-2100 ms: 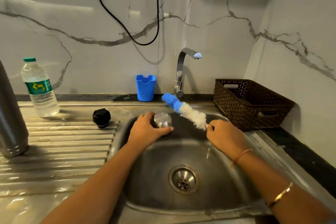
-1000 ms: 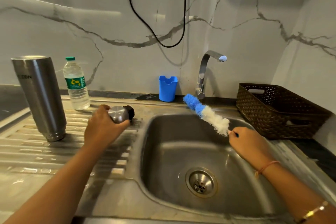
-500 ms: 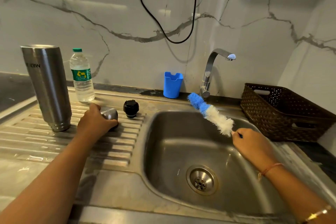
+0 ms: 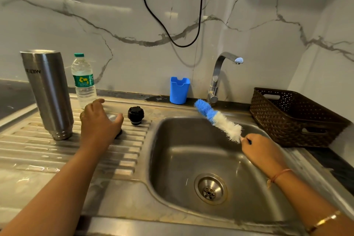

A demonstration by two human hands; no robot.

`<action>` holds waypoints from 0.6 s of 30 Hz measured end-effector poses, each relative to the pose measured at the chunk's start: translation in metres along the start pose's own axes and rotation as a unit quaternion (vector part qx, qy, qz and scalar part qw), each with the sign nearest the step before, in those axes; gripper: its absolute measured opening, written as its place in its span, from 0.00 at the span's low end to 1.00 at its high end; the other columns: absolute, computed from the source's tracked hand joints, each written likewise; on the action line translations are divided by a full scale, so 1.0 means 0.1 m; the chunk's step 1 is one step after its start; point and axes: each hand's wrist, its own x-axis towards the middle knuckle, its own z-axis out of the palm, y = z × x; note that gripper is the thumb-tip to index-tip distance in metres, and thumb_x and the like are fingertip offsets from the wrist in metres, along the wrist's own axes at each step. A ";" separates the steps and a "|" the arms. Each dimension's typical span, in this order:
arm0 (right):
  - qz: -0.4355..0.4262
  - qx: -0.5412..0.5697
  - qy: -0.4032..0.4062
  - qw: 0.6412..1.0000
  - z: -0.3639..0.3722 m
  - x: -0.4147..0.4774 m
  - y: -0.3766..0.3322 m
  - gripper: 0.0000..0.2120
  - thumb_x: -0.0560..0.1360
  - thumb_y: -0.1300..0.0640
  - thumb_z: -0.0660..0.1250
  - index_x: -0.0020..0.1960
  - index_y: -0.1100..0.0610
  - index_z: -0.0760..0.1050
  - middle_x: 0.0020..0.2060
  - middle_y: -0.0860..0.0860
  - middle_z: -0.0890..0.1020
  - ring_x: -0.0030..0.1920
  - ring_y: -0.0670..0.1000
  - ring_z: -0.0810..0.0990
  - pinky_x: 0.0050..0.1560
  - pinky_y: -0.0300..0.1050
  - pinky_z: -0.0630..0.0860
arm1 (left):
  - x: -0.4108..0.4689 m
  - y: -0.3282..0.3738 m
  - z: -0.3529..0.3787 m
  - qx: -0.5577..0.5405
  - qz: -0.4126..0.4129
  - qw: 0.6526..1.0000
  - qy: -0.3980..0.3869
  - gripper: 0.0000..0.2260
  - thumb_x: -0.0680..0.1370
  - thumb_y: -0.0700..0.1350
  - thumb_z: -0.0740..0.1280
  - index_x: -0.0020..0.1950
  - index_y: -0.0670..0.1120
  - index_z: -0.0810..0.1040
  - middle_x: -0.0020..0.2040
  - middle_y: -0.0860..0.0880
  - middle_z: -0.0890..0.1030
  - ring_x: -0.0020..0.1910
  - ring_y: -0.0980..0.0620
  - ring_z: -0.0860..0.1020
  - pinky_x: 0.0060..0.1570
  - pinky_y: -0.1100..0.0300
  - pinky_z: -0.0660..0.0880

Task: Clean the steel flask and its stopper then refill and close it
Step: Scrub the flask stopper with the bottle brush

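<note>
Steel flask, inverted beside the loosely spread left hand, could topple if nudged. Right hand pinches the bottle brush.

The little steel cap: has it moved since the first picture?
Yes. The steel cap went left, from over the sink to the ribbed draining board, under the left hand, beside the black stopper.

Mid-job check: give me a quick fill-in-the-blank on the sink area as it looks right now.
1. The right hand holds the bottle brush above the ____.
2. The water bottle beside the steel flask has a ____ cap.
3. The stopper on the drainboard, right of the left hand, is ____.
Missing words: sink; green; black.
</note>
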 end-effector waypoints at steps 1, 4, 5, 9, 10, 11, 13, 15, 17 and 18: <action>-0.004 0.005 0.007 1.000 -0.02 0.00 -0.01 0.15 0.79 0.55 0.57 0.37 0.60 0.70 0.30 0.53 0.73 0.31 0.52 0.71 0.27 0.43 0.59 | -0.02 0.06 0.00 -0.007 0.020 1.000 0.011 0.26 0.74 0.48 0.69 0.69 0.40 0.66 0.65 0.37 0.69 0.66 0.37 0.66 0.67 0.45 0.62; -0.029 0.031 0.069 0.997 -0.06 -0.01 -0.03 0.16 0.79 0.53 0.58 0.35 0.57 0.69 0.28 0.50 0.72 0.29 0.51 0.71 0.27 0.43 0.62 | -0.16 0.29 0.05 -0.027 0.061 0.998 -0.010 0.22 0.75 0.49 0.69 0.66 0.43 0.70 0.64 0.40 0.72 0.64 0.40 0.68 0.64 0.47 0.64; -0.046 0.040 0.087 0.994 -0.08 -0.02 -0.04 0.15 0.79 0.52 0.58 0.35 0.56 0.69 0.27 0.49 0.72 0.29 0.52 0.71 0.28 0.44 0.63 | -0.21 0.38 0.07 -0.028 0.065 0.997 -0.029 0.21 0.75 0.49 0.69 0.66 0.45 0.71 0.63 0.42 0.72 0.64 0.42 0.69 0.61 0.48 0.66; -0.103 -0.087 -0.002 0.991 -0.19 -0.07 -0.10 0.12 0.79 0.49 0.56 0.43 0.51 0.76 0.39 0.50 0.81 0.39 0.52 0.77 0.39 0.46 0.73 | -0.40 0.67 0.28 -0.042 0.056 0.984 -0.164 0.19 0.75 0.52 0.68 0.64 0.50 0.72 0.65 0.47 0.69 0.61 0.47 0.72 0.59 0.53 0.70; -0.110 -0.144 -0.024 0.983 -0.21 -0.08 -0.11 0.12 0.79 0.48 0.55 0.47 0.49 0.77 0.42 0.49 0.81 0.42 0.51 0.78 0.41 0.45 0.74 | -0.44 0.71 0.34 -0.039 0.051 0.980 -0.188 0.19 0.75 0.53 0.68 0.64 0.50 0.72 0.65 0.47 0.69 0.61 0.47 0.72 0.58 0.53 0.70; -0.113 -0.172 -0.030 0.978 -0.21 -0.10 -0.12 0.13 0.79 0.48 0.55 0.49 0.48 0.77 0.44 0.48 0.82 0.44 0.51 0.79 0.41 0.44 0.74 | -0.46 0.71 0.41 -0.034 0.052 0.977 -0.204 0.18 0.76 0.53 0.67 0.64 0.50 0.72 0.65 0.47 0.69 0.60 0.48 0.72 0.57 0.54 0.70; -0.113 -0.152 -0.008 0.982 -0.21 -0.12 -0.12 0.13 0.80 0.48 0.55 0.49 0.49 0.77 0.45 0.49 0.82 0.45 0.52 0.79 0.38 0.43 0.70 | -0.50 0.70 0.50 -0.026 0.062 0.974 -0.218 0.17 0.76 0.53 0.66 0.63 0.51 0.72 0.65 0.49 0.70 0.56 0.51 0.72 0.53 0.58 0.69; -0.111 -0.126 0.040 0.985 -0.25 -0.08 -0.17 0.13 0.79 0.50 0.56 0.48 0.52 0.77 0.43 0.50 0.82 0.43 0.53 0.79 0.35 0.43 0.67 | -0.49 0.64 0.55 -0.026 0.071 0.972 -0.222 0.16 0.77 0.53 0.66 0.63 0.51 0.72 0.63 0.50 0.71 0.51 0.55 0.70 0.49 0.61 0.67; -0.116 -0.127 0.083 0.982 -0.35 0.00 -0.27 0.12 0.79 0.50 0.56 0.46 0.53 0.76 0.41 0.51 0.81 0.39 0.54 0.76 0.34 0.43 0.65 | -0.45 0.58 0.58 -0.032 0.075 0.972 -0.220 0.14 0.77 0.52 0.66 0.62 0.50 0.73 0.61 0.50 0.72 0.48 0.56 0.69 0.48 0.61 0.67; -0.122 -0.136 0.103 0.978 -0.41 0.05 -0.33 0.12 0.79 0.51 0.56 0.46 0.53 0.76 0.40 0.51 0.80 0.36 0.54 0.74 0.33 0.43 0.64 | -0.43 0.55 0.59 -0.037 0.076 0.973 -0.217 0.13 0.78 0.51 0.66 0.61 0.50 0.74 0.59 0.51 0.72 0.48 0.56 0.69 0.48 0.61 0.67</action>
